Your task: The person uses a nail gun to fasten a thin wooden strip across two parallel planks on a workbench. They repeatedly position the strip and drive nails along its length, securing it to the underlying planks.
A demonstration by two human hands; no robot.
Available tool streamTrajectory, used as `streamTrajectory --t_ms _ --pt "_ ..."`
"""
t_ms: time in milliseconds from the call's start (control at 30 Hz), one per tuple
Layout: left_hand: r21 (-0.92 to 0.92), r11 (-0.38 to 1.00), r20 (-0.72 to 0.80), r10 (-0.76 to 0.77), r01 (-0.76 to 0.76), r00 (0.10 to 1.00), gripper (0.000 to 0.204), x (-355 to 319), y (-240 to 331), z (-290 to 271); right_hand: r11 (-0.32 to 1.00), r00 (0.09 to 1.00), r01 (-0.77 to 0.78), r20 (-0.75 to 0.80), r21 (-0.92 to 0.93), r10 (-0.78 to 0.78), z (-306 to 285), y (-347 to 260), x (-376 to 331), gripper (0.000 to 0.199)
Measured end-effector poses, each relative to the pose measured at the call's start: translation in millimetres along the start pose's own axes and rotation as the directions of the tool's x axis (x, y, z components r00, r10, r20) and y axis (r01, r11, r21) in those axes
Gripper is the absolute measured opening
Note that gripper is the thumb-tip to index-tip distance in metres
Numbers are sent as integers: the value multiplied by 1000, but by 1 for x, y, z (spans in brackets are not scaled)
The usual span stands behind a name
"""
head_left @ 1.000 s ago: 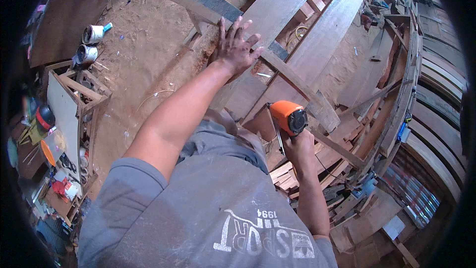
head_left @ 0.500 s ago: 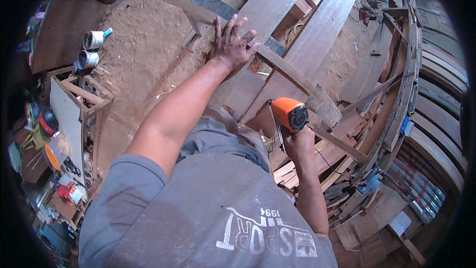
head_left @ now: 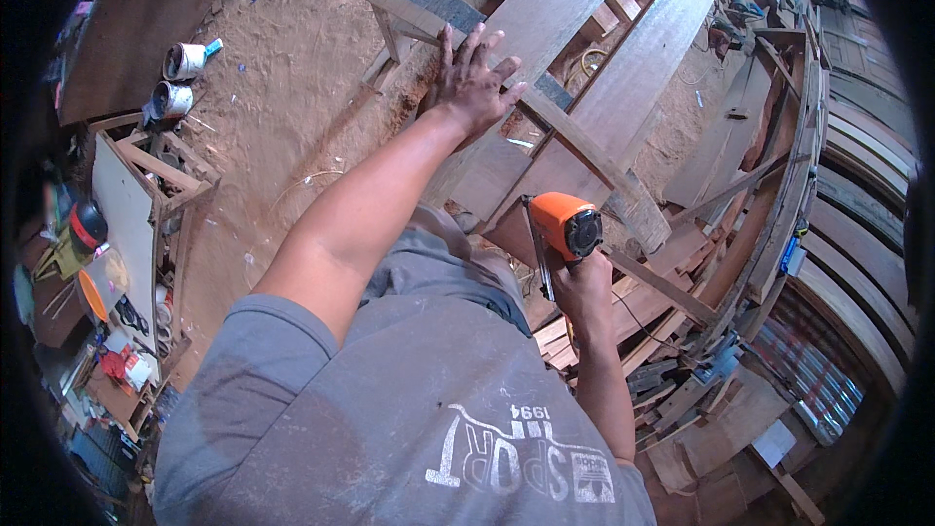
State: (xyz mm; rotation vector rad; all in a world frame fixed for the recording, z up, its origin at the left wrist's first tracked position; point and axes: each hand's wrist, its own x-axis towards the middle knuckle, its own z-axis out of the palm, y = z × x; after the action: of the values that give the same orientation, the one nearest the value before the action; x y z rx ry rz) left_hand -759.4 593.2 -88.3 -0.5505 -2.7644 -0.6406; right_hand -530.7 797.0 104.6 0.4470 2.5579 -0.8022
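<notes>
With my left hand spread flat on the plank near its lower edge and my right hand gripping the orange drill below the crosspiece, I judge I should steady the plank firmly.

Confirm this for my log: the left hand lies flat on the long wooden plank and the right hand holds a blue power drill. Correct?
Not quite. In the head view the power drill in the right hand is orange, not blue. The left hand does lie flat, fingers spread, on the long wooden plank.
</notes>
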Motion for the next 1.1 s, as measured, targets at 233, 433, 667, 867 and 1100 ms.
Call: streamTrajectory --t_ms 233,433,667,867,1100 --pt "-11 1000 47 -16 17 999 44 1 3 -6 996 998 -46 39 -80 49 -3 -5 2 26" --pt "-20 1000 79 -16 18 997 44 0 2 -7 992 998 -29 51 -123 35 -4 -3 6 28" --pt "53 998 165 -48 40 985 51 1 4 -16 997 998 52 -17 -51 -53 -7 4 5 25" --pt "44 999 102 -28 24 994 46 5 5 -16 995 999 39 24 -91 -37 -13 -1 8 26" --pt "58 998 122 -27 20 992 49 2 6 -16 997 999 50 11 -56 -50 -15 7 4 23"
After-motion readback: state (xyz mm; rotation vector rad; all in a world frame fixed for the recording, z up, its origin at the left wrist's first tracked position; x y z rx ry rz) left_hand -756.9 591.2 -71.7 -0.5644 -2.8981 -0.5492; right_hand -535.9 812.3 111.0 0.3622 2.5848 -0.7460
